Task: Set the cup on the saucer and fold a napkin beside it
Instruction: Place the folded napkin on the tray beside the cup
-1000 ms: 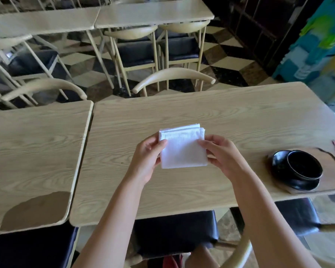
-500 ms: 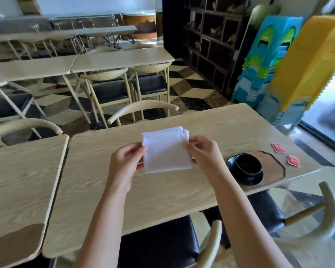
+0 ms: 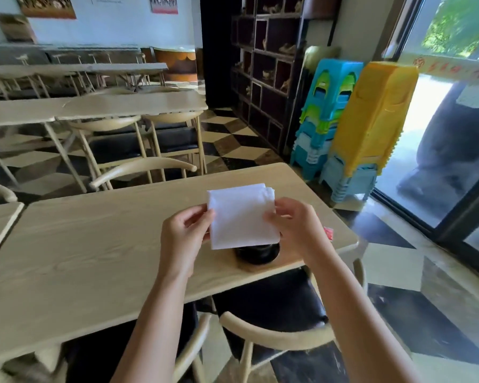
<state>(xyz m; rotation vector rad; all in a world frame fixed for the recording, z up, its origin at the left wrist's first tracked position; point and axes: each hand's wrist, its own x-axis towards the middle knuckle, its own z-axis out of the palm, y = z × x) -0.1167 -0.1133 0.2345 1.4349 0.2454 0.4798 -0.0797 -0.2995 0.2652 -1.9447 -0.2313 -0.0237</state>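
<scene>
A white folded napkin [image 3: 242,215] is held up above the wooden table [image 3: 94,244]. My left hand [image 3: 181,237] pinches its left edge and my right hand [image 3: 295,229] pinches its right edge. Below the napkin, a black cup on a black saucer [image 3: 256,254] stands near the table's front right edge; the napkin hides most of it, so only the lower front shows.
A red sachet [image 3: 328,233] lies at the table's right edge. Pale wooden chairs [image 3: 274,338] sit at the near side and one chair back [image 3: 141,170] at the far side. Stacked blue and yellow plastic stools [image 3: 351,128] stand to the right by a glass door.
The view has swung up and to the right. Both hands have carried the napkin right, from beside the cup to over it, still gripping both edges.
</scene>
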